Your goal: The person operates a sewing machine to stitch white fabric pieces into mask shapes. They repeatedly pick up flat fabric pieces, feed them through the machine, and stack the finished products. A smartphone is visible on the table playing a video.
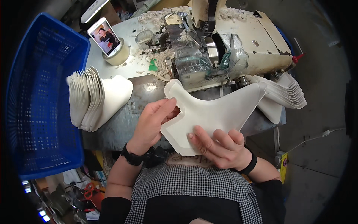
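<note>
A white, leather-like cut piece, shaped like part of a boot upper, is held tilted in front of my body by both hands. My left hand pinches its ragged, notched left edge between thumb and fingers. Along the lower edge my right hand grips it, fingers lying on the upper face; the thumb is hidden. A paler band runs along parts of its border. Beyond its top edge stands a bench machine with a metal wheel and plastic wrapping. One stack of similar white pieces lies left, another stack right.
A large blue plastic basket stands at the left beside the metal worktable. A phone leans on a tape roll at the back left. Fibrous scraps litter the machine's surroundings. Red-handled scissors lie low at the left.
</note>
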`<action>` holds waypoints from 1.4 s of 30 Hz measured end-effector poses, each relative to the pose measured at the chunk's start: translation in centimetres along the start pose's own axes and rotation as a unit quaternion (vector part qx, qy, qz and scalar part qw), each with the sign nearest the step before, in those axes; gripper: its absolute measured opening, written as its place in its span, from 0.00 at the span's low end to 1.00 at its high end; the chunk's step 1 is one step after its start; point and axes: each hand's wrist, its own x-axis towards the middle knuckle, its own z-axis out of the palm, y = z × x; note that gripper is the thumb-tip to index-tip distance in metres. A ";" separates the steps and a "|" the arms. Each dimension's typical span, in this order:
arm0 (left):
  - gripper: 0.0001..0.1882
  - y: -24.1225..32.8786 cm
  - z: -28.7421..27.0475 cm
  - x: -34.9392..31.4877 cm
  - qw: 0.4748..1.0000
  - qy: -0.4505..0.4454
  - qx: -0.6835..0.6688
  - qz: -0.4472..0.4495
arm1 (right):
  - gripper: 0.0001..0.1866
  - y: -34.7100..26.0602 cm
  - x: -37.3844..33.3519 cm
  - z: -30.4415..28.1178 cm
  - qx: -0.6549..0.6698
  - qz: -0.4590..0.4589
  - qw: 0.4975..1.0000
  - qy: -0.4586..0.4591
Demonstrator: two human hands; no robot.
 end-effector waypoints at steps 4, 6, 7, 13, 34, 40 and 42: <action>0.16 0.1 0.0 0.4 0.999 0.015 0.039 -0.017 | 0.18 -0.7 -0.1 0.2 -0.009 -0.028 1.000 -0.009; 0.15 -0.4 0.3 0.4 0.999 0.035 0.042 0.000 | 0.18 -0.8 -0.2 0.4 -0.006 -0.026 1.000 -0.016; 0.15 -0.7 0.4 0.4 0.998 0.042 0.037 0.014 | 0.18 -0.7 -0.3 0.5 -0.005 -0.025 0.999 -0.019; 0.19 -1.0 0.5 0.4 1.000 0.005 -0.022 0.021 | 0.19 -1.1 -0.8 0.8 0.018 -0.071 0.997 -0.012; 0.37 2.4 -3.8 2.0 0.980 -0.168 0.055 0.090 | 0.11 3.3 -3.1 -2.2 0.301 0.272 0.905 0.130; 0.28 1.3 -2.5 2.7 0.956 -0.266 0.122 0.008 | 0.11 6.1 3.7 0.2 0.528 0.332 0.778 -0.079; 0.24 0.0 -2.6 2.8 0.964 -0.247 0.096 -0.006 | 0.10 5.2 4.5 1.4 0.603 0.352 0.695 -0.172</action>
